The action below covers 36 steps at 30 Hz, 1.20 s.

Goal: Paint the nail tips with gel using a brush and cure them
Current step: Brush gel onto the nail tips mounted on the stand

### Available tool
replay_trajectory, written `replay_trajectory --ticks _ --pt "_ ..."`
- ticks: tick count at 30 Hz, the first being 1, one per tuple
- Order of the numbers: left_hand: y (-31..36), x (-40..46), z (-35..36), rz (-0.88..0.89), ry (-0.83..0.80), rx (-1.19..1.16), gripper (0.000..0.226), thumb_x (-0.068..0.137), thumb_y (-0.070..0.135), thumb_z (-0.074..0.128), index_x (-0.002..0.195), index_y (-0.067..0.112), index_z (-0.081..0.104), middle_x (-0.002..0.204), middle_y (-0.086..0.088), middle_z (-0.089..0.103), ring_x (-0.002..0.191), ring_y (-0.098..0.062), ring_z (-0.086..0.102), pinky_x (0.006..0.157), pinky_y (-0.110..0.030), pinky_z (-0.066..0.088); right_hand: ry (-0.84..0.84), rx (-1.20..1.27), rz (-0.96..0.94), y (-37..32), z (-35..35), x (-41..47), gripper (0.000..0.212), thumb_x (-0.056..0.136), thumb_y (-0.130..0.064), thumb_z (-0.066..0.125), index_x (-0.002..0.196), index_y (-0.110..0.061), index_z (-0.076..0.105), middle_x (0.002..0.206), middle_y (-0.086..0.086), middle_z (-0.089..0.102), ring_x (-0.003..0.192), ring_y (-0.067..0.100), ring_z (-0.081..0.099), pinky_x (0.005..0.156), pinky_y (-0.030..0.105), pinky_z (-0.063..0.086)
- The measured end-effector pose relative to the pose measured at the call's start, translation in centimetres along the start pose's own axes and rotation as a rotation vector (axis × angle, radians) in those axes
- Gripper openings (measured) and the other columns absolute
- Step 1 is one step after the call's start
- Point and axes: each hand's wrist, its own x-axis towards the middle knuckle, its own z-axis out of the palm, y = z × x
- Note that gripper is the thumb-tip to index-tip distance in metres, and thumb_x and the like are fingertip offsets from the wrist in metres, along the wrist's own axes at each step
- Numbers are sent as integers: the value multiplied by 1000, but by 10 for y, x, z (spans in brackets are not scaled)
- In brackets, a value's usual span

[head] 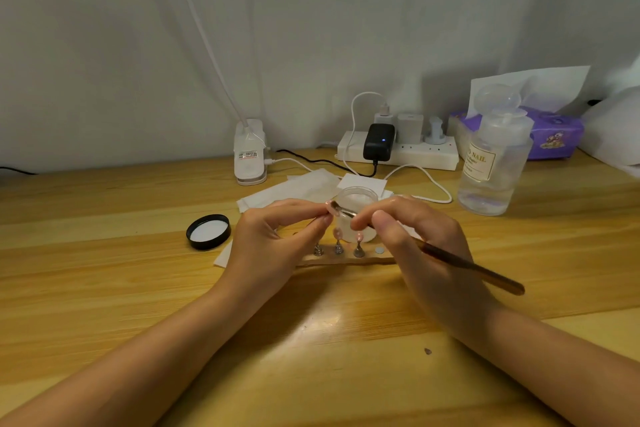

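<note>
The left hand [277, 239] pinched what seemed a nail tip [328, 210]; the right hand [415, 236] pinched the brush [450, 258]. Light, even strokes suited best.

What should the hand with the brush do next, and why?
Probably stroke the brown-handled brush gently along the small pink nail tip pinched by the left hand. The right hand already has the bristles resting on it.

Both forearms reach in from 6 o'clock and converge. The left hand [273, 239] has thumb and forefinger pinched toward 2 o'clock; the right hand [415, 236] curls, fingertips pinched toward 10 o'clock.
</note>
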Motion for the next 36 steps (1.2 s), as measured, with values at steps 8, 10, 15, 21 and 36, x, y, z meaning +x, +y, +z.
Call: replay_trajectory --ticks 8,10,15,21,36 --pt "1 0 1 47 -6 27 25 77 9 66 94 27 68 89 18 68 86 1 63 75 -15 50 30 -1 -57 -2 0 -1 22 82 -37 40 81 -29 60 77 -11 62 80 7 58 72 25 46" --pt "1 -1 1 69 -14 35 27 77 8 66 94 29 67 88 18 67 86 0 63 75 -14 49 15 -39 -50 -1 2 1 20 82 -39 40 84 -32 59 79 -19 59 81 2 56 72 19 44" --pt "-1 -1 1 70 -23 40 29 79 3 65 99 25 67 91 14 68 88 0 62 75 -15 49 70 15 -101 2 -4 -3 37 86 -32 38 67 -15 64 65 -2 64 69 10 59 67 42 46" --pt "-2 0 1 98 -8 73 35 78 -1 65 96 29 65 88 16 67 86 -1 61 74 -15 49 42 -83 -97 1 0 -1 32 84 -33 41 73 -15 65 69 -6 62 71 10 57 68 38 45" --pt "1 0 1 109 -5 87 28 78 9 67 92 33 65 87 19 66 85 0 62 79 -31 51 107 -68 -94 -1 -4 -2 29 86 -34 39 72 -21 61 68 -11 62 71 4 58 70 30 44"
